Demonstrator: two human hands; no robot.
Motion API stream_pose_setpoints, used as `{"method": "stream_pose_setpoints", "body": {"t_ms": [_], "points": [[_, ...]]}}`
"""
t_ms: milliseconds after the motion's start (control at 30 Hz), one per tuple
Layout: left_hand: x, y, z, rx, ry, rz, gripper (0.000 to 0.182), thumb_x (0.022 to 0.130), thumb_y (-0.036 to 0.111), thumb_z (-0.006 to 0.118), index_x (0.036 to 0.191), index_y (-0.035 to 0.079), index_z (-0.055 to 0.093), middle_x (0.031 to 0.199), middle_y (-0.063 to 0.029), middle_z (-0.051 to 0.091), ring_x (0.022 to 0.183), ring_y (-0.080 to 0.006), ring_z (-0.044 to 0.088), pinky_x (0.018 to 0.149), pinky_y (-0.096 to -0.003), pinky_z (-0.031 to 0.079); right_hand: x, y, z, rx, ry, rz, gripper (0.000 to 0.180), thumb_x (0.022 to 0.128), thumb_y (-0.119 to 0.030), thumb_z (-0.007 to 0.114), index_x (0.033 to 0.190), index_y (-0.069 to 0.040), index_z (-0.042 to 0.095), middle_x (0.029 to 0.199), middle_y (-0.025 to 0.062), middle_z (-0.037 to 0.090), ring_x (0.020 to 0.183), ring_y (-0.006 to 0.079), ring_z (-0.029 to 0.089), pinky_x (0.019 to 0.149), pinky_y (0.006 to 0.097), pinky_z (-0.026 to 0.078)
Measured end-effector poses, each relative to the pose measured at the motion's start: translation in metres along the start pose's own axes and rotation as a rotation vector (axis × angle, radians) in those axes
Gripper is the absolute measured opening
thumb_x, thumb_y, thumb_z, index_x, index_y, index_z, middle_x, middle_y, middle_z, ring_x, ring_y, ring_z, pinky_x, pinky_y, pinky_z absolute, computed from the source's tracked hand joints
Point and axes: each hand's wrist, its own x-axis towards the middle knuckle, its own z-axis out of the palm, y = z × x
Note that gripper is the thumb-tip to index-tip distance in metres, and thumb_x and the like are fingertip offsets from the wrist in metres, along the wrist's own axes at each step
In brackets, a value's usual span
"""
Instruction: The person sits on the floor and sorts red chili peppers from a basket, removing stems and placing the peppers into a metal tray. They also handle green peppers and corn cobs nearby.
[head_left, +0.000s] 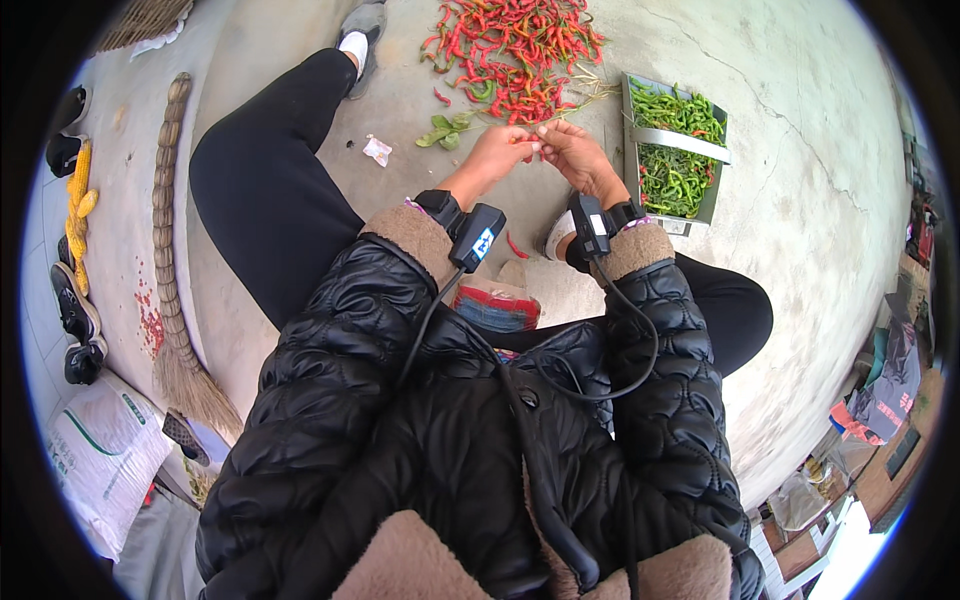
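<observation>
My left hand (498, 156) and my right hand (574, 152) meet in front of me, fingertips close together. Between them shows a small part of a red chili pepper (534, 139), mostly hidden by the fingers of both hands. Just beyond lies a wide heap of red chili peppers (517, 52) on the concrete floor, with dry stems at its right side and a sprig of green leaves (444, 132) at its near left. To the right of my right hand stands a metal scoop-like container (631, 180) with a band handle, holding green chili peppers (675, 112) and a few red ones.
A single red pepper (516, 245) lies near my right shoe. A crumpled wrapper (377, 151) is on the floor at left. Further left are a straw broom (166, 210), yellow corn cobs (77, 210), shoes (75, 300) and a white woven sack (112, 450). Cables hang from both wrist devices.
</observation>
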Motion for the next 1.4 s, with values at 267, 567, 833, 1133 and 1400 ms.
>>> {"method": "stream_pose_setpoints", "body": {"t_ms": [267,567,833,1133,1400], "points": [[-0.006,-0.003,0.010,0.120,-0.132,0.115,0.020,0.083,0.023,0.054,0.075,0.006,0.061,0.066,0.0041,0.053,0.061,-0.0036,0.041,0.053,-0.0212,0.032,-0.036,0.000,0.008,-1.177,0.520,-0.793,0.012,0.074,-0.013,0.062,0.072,-0.003,0.055,0.059,0.0040,0.053,0.055,0.0104,0.051,0.054,0.0290,0.042],[0.000,-0.012,-0.019,-0.635,0.039,-0.287,0.019,0.086,0.022,0.051,0.090,0.003,0.054,0.077,-0.0047,0.056,0.061,-0.0103,0.051,0.050,-0.0237,0.042,-0.046,0.008,-0.110,0.250,0.982,-0.385,0.024,0.083,-0.018,0.055,0.096,0.001,0.048,0.078,0.0100,0.058,0.058,0.0141,0.055,0.050,0.0217,0.046],[0.004,-0.024,-0.019,-0.731,0.064,-0.376,0.008,0.084,0.010,0.047,0.089,0.004,0.050,0.073,-0.0067,0.054,0.063,-0.0169,0.055,0.059,-0.0310,0.050,0.056,0.076,-0.066,-0.695,0.569,0.014,0.019,0.077,-0.017,0.058,0.084,-0.001,0.063,0.073,0.0104,0.062,0.062,0.0164,0.060,0.055,0.0275,0.047],[0.010,-0.033,-0.014,-0.517,0.255,-0.421,0.018,0.076,0.011,0.062,0.076,0.009,0.044,0.060,0.0026,0.043,0.047,-0.0057,0.038,0.040,-0.0204,0.031,0.106,0.096,-0.043,-1.172,0.867,0.046,0.019,0.067,-0.019,0.061,0.076,-0.002,0.064,0.077,0.0169,0.063,0.077,0.0280,0.062,0.068,0.0384,0.048],[0.005,-0.022,-0.008,-0.366,0.233,-0.329,0.018,0.081,0.016,0.059,0.095,0.005,0.056,0.063,0.0036,0.047,0.048,-0.0031,0.035,0.041,-0.0188,0.027,0.050,0.043,-0.034,0.019,0.278,0.101,0.004,0.081,-0.010,0.056,0.080,-0.006,0.056,0.072,0.0006,0.057,0.062,0.0096,0.054,0.057,0.0227,0.045]]}}
